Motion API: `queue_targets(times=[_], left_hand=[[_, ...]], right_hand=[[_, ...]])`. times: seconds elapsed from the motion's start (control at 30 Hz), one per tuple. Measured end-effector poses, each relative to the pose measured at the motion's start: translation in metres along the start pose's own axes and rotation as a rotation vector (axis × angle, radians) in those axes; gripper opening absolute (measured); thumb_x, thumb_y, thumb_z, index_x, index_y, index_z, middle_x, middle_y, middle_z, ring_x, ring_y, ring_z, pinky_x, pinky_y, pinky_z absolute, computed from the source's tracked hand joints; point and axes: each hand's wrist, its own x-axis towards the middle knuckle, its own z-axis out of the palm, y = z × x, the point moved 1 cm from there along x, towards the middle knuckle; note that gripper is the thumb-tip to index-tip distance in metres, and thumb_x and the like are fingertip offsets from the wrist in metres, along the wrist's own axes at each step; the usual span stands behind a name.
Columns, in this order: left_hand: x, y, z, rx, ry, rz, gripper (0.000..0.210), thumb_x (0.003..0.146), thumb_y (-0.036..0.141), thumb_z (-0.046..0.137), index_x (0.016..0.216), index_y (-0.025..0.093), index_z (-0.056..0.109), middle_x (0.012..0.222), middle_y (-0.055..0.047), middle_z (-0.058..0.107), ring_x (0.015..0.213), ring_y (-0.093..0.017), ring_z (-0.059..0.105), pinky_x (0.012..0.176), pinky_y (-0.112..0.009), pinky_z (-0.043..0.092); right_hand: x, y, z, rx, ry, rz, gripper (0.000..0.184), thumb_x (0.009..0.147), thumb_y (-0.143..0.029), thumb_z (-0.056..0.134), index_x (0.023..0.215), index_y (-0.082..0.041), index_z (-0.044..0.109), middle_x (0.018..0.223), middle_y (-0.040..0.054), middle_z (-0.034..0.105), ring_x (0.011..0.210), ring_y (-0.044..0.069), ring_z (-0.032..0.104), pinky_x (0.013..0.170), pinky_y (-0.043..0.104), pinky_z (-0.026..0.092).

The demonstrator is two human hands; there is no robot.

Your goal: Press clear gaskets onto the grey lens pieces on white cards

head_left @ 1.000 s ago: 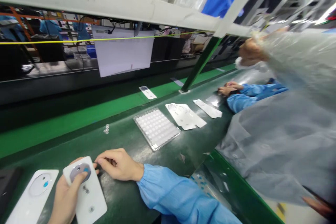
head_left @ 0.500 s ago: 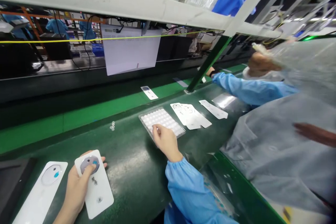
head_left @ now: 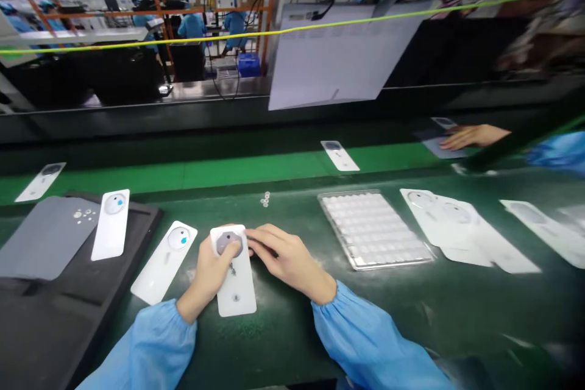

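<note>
My left hand [head_left: 211, 268] grips a white phone-back panel [head_left: 241, 295] with a grey round camera area near its top. The left thumb presses on that round area. My right hand [head_left: 290, 259] is at the panel's upper right edge, its fingertips drawn together; whatever they pinch is too small or hidden to make out. A clear tray [head_left: 388, 266] with rows of small white pieces lies to the right. Left of my hands, a similar white panel with a blue dot [head_left: 159, 265] rests on the green bench.
At the left, a black tray [head_left: 50, 329] bears a grey sheet [head_left: 43, 237] and another white panel [head_left: 109, 228]. Several small rings [head_left: 265, 198] lie behind my hands. Overlapping white panels [head_left: 461, 231] lie at right. A co-worker's hand [head_left: 478, 135] reaches over the green belt [head_left: 228, 173].
My view has turned left and levelled. My right hand has left the tray of white pieces and come to the panel in my left hand.
</note>
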Motion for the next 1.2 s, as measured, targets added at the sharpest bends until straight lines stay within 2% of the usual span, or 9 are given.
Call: queue_targets(times=[0.13,0.27,0.37,0.47,0.63,0.77,1.0,1.1,1.2], left_hand=[[0.0,-0.001,0.001,0.07,-0.02,0.088,0.031,0.08,0.029,0.07,0.107,0.014,0.071,0.095,-0.007,0.076,0.085,-0.02,0.071,0.077,-0.028,0.055],[-0.001,0.0,0.002,0.117,-0.057,0.119,0.029,0.078,0.023,0.066,0.105,0.014,0.072,0.097,-0.006,0.075,0.085,-0.019,0.069,0.077,-0.028,0.053],[-0.001,-0.002,0.002,0.108,-0.098,0.09,0.034,0.078,0.022,0.063,0.11,0.013,0.07,0.098,-0.006,0.076,0.083,-0.019,0.069,0.074,-0.028,0.053],[-0.002,-0.004,0.003,0.134,-0.122,0.1,0.037,0.081,0.024,0.063,0.116,0.013,0.069,0.103,-0.008,0.076,0.089,-0.021,0.071,0.078,-0.03,0.055],[-0.004,-0.004,0.003,0.176,-0.137,0.148,0.033,0.084,0.024,0.063,0.114,0.013,0.07,0.108,-0.01,0.077,0.096,-0.023,0.072,0.085,-0.033,0.056],[-0.005,0.0,0.004,0.183,-0.151,0.165,0.032,0.084,0.022,0.063,0.113,0.013,0.071,0.111,-0.009,0.076,0.101,-0.024,0.071,0.089,-0.033,0.055],[-0.005,0.003,0.004,0.129,-0.153,0.104,0.031,0.081,0.023,0.067,0.11,0.014,0.074,0.109,-0.009,0.077,0.099,-0.025,0.071,0.086,-0.033,0.055],[-0.004,0.003,0.003,0.094,-0.161,0.06,0.041,0.08,0.025,0.068,0.12,0.013,0.071,0.116,-0.01,0.076,0.103,-0.025,0.07,0.087,-0.032,0.054],[-0.003,0.003,0.002,0.082,-0.176,-0.015,0.054,0.079,0.028,0.068,0.13,0.01,0.066,0.112,-0.011,0.076,0.093,-0.023,0.069,0.077,-0.029,0.053]], right_hand=[[-0.01,0.002,0.013,-0.091,0.084,-0.016,0.025,0.104,-0.02,0.055,0.123,-0.023,0.071,0.095,0.0056,0.071,0.078,0.014,0.069,0.066,0.024,0.055],[-0.013,0.003,0.017,-0.171,0.081,-0.032,0.025,0.105,-0.023,0.054,0.123,-0.022,0.071,0.09,0.0049,0.07,0.073,0.013,0.067,0.062,0.023,0.052],[-0.014,0.004,0.018,-0.218,0.095,-0.046,0.024,0.105,-0.021,0.054,0.12,-0.022,0.073,0.09,0.0045,0.07,0.071,0.012,0.067,0.06,0.023,0.05],[-0.014,0.005,0.018,-0.234,0.096,-0.058,0.022,0.106,-0.022,0.054,0.115,-0.022,0.074,0.091,0.0039,0.072,0.071,0.011,0.068,0.06,0.022,0.05],[-0.012,0.002,0.019,-0.225,0.087,-0.012,0.019,0.106,-0.023,0.053,0.104,-0.02,0.072,0.09,0.0036,0.073,0.074,0.012,0.069,0.061,0.022,0.051],[-0.01,0.0,0.02,-0.209,0.05,0.034,0.018,0.106,-0.022,0.05,0.102,-0.019,0.067,0.09,0.0042,0.071,0.073,0.013,0.069,0.058,0.023,0.049],[-0.011,-0.001,0.02,-0.138,0.055,0.072,0.017,0.106,-0.023,0.048,0.102,-0.02,0.065,0.091,0.0048,0.07,0.073,0.014,0.067,0.058,0.024,0.049],[-0.012,-0.001,0.021,-0.083,0.069,0.069,0.014,0.105,-0.021,0.051,0.102,-0.02,0.064,0.092,0.0047,0.069,0.076,0.014,0.067,0.06,0.024,0.05],[-0.011,-0.001,0.02,-0.031,0.083,0.06,0.011,0.104,-0.018,0.053,0.103,-0.02,0.064,0.093,0.0048,0.069,0.078,0.014,0.068,0.062,0.024,0.05]])
